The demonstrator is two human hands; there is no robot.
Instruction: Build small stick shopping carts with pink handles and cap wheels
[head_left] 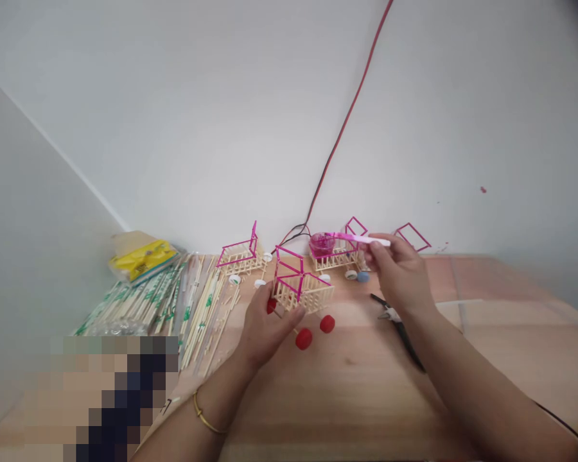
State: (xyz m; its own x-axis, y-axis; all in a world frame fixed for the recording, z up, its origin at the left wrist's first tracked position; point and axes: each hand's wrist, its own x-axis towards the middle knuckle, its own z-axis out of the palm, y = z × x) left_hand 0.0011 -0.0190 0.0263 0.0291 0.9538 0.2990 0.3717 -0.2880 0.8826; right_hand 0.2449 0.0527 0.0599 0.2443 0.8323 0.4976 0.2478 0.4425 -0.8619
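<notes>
My left hand (264, 327) is closed on a small cart (311, 298) built from thin wooden sticks, with pink-painted upper edges and red wheels. It holds the cart tilted above the table. Between the fingers of my right hand (402, 273) is a white-handled paintbrush (366, 239), its tip pink and pointing left. That tip is near a clear cup of pink paint (322, 244), but I cannot tell whether they touch. Behind stand more stick carts with pink edges: one on the left (241, 253) and one on the right (337, 258), partly hidden by the cup.
Wrapped chopsticks (144, 298) and loose sticks (205, 314) cover the table's left side, beside a yellow packet (142, 256). Under my right forearm lies a black glue gun (404, 340), partly hidden. A red and black cable (349, 115) runs down the wall.
</notes>
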